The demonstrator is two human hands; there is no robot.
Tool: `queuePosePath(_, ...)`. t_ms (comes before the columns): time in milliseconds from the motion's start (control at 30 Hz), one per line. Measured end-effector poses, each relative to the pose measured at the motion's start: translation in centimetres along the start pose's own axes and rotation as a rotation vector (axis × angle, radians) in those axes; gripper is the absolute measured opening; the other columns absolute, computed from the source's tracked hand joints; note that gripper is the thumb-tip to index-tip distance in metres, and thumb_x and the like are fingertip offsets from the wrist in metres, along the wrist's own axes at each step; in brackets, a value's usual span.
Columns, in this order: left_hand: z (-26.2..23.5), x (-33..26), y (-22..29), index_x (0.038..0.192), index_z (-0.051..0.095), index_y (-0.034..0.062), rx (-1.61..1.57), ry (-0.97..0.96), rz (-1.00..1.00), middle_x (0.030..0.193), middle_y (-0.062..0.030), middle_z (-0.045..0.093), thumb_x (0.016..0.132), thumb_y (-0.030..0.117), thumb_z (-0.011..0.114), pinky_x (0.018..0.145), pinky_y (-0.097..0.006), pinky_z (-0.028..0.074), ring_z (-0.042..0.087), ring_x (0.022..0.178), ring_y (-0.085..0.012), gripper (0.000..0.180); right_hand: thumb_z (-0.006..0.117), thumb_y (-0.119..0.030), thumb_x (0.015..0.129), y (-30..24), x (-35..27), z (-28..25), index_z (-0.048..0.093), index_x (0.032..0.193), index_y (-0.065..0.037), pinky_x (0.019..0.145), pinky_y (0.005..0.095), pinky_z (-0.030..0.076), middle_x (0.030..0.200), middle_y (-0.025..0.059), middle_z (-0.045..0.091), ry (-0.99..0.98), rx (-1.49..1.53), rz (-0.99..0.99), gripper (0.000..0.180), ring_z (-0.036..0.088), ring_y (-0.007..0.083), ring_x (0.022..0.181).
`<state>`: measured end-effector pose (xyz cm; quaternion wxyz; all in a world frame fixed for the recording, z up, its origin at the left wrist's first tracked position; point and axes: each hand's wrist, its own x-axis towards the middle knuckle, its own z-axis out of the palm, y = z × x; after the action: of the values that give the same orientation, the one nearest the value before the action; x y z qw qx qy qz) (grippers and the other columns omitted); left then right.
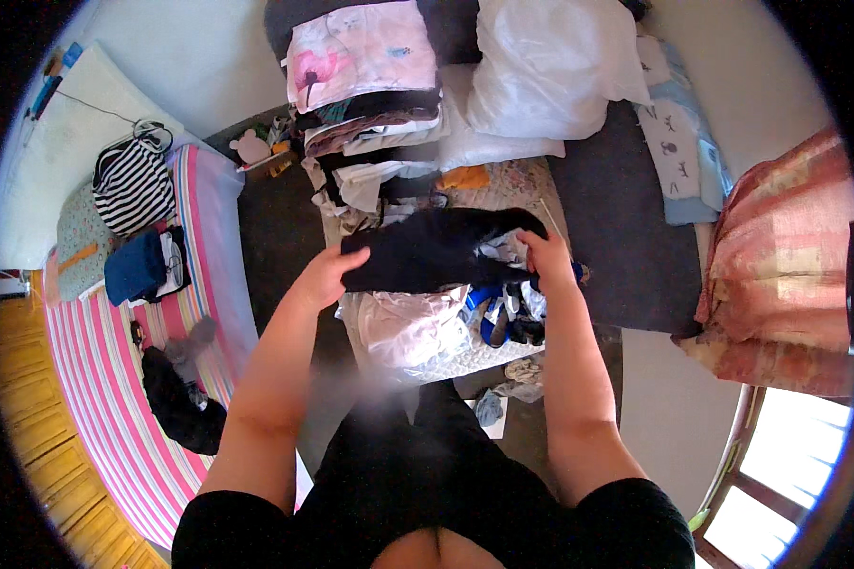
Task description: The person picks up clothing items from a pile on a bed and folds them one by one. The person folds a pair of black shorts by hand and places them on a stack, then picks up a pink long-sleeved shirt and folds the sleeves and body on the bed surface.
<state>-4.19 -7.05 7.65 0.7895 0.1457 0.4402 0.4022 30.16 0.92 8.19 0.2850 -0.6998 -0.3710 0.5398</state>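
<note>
A black garment [422,251] is stretched sideways between my hands, with a white or grey patch showing near its right end. My left hand [332,275] grips its left end, thumb on top. At the other end my right hand [547,256] is closed on the cloth near the patch. What kind of garment it is, I cannot tell. Beneath it lie a pale pink cloth [413,322] and a jumble of blue, white and black items [508,313], on a light quilted surface [493,365]. The garment hides part of what lies under it.
Beyond stands a tall stack of folded clothes [370,104], a pink printed one on top, beside white plump bags [550,76]. To the left, a striped bed [95,360] holds a striped bag [135,185], folded jeans [135,266] and a black garment. A curtain [778,266] hangs right.
</note>
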Motion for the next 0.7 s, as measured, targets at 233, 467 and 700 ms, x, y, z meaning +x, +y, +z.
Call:
queuePosePath(233, -5.3, -4.6, -9.6, 0.114, 0.051, -0.0038, -0.235, -0.035, -0.307, 0.112, -0.0111, 0.057, 0.089, 0.024, 0.052, 0.089, -0.038, 0.043, 0.054, 0.104, -0.0211, 0.037, 0.068, -0.017, 0.071, 7.4, -2.3, 1.1, 0.057, 0.084, -0.005, 0.057, 0.0269, 0.040, 0.070, 0.0023, 0.053, -0.191, 0.238, 0.192, 0.021, 0.049, 0.0137, 0.063)
queuePosePath(467, -3.9, -2.9, -9.6, 0.122, 0.041, -0.0056, 0.087, 0.318, -0.081, 0.119, -0.0156, 0.052, 0.082, 0.027, 0.063, 0.095, -0.037, 0.040, 0.052, 0.108, -0.0254, 0.056, 0.061, -0.020, 0.082, 4.1, -3.8, 2.1, 0.060, 0.090, -0.004, 0.068, 0.0337, 0.048, 0.078, 0.0085, 0.061, -0.023, 0.700, 0.354, 0.018, 0.059, 0.0217, 0.072)
queuePosePath(700, 0.7, -1.3, 3.6, 0.107, 0.056, 0.0004, -0.192, 0.041, 0.500, 0.109, -0.0090, 0.059, 0.083, 0.011, 0.060, 0.090, -0.040, 0.042, 0.056, 0.101, -0.0231, 0.027, 0.052, -0.002, 0.084, -6.8, -5.5, -1.6, 0.053, 0.085, -0.006, 0.059, 0.0240, 0.044, 0.076, 0.0031, 0.054, -0.081, 0.898, -0.411, 0.005, 0.053, 0.0130, 0.060)
